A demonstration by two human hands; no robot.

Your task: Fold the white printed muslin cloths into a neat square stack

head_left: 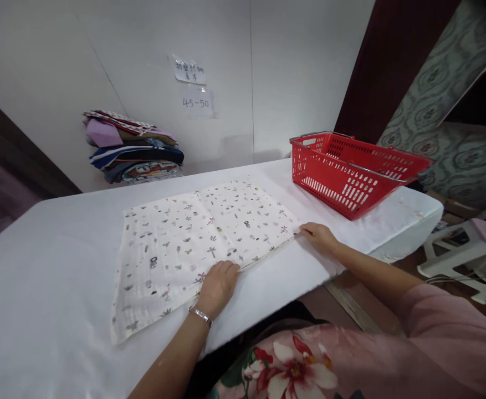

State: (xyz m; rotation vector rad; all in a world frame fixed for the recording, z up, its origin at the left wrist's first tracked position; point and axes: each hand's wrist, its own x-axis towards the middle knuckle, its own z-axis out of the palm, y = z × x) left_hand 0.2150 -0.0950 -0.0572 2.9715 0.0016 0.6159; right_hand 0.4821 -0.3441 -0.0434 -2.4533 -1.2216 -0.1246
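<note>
As a patterned white cloth (184, 221) lies spread across a white-covered table (72, 249), a person works at its near edge with bare hands. The left hand (219, 284), a bracelet (201, 316) at its wrist, rests on the middle of that edge, fingers together; the right hand (320, 238) pinches the corner nearest a red basket (351, 172). Folded fabrics (134, 147) sit stacked by the wall, left of a paper sign (197, 103) reading "45-50."
</note>
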